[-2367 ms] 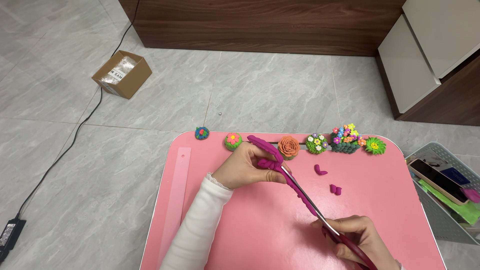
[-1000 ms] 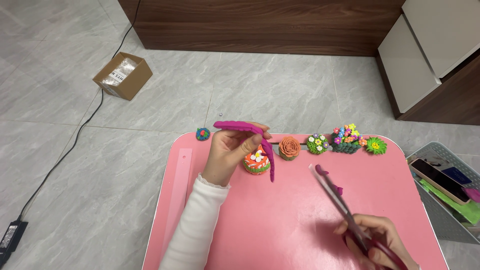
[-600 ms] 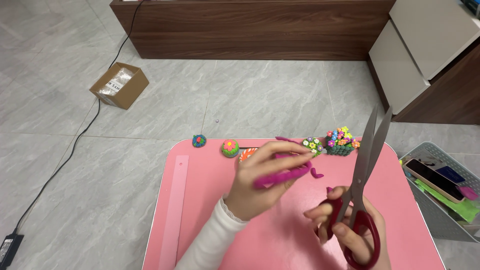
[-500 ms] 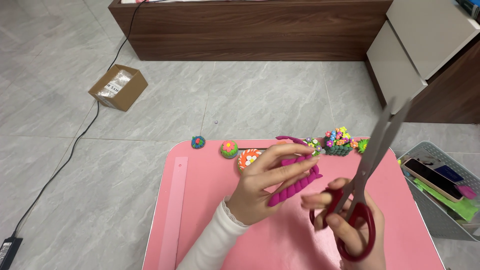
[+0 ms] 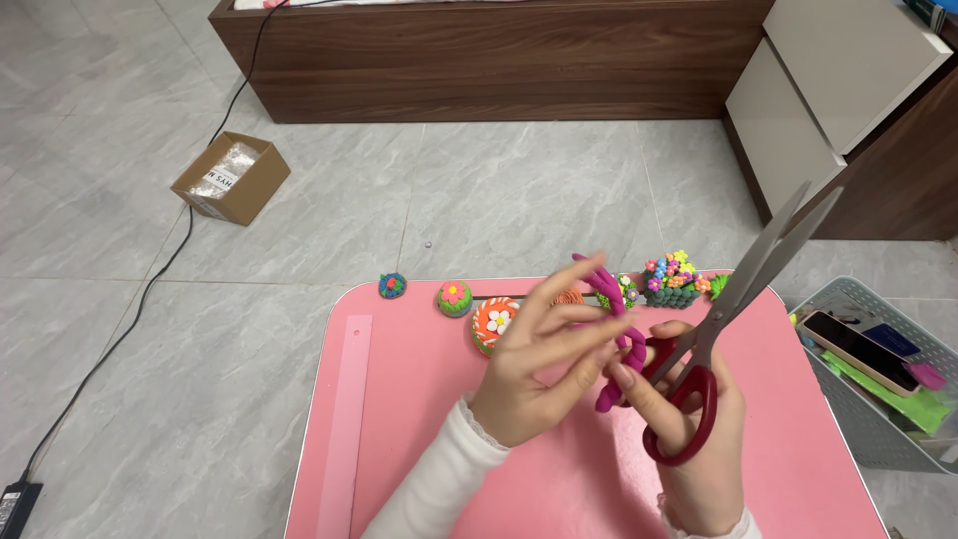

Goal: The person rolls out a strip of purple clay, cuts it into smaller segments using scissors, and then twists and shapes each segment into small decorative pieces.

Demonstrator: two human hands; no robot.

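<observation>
Just right of the frame's middle, above the pink counter [image 5: 419, 469], a magenta clay strip [image 5: 624, 334] hangs pinched in the left hand [image 5: 534, 384]. That hand is closed on the strip with thumb and fingertips, the other fingers spread loosely upward. The strip's long axis runs roughly top to bottom in the picture, curling from near the far row of clay figures down to a free end that dangles between the two hands.

Immediately to the right, the right hand [image 5: 694, 439] is closed around the red handles of a pair of scissors [image 5: 738, 309], thumb and fingers through the loops. The grey blades point up and to the right, away from the strip, and stand only slightly parted. The strip lies just left of the scissor pivot, touching or almost touching the right hand's fingers; the left hand already holds it, so it is the nearer one.

Along the counter's far edge sit small clay pieces: a blue ball [image 5: 392, 285], a green ball with a pink flower [image 5: 454, 297], an orange egg with a white flower [image 5: 492, 324] and a flower-covered clump [image 5: 674, 284]. A pale pink ruler [image 5: 344, 429] lies along the counter's left side. At the right edge of the frame a grey basket [image 5: 933, 454] holds a phone and green sheets. In the upper left, a cardboard box [image 5: 232, 178] rests on the tiled floor [image 5: 499, 190].
</observation>
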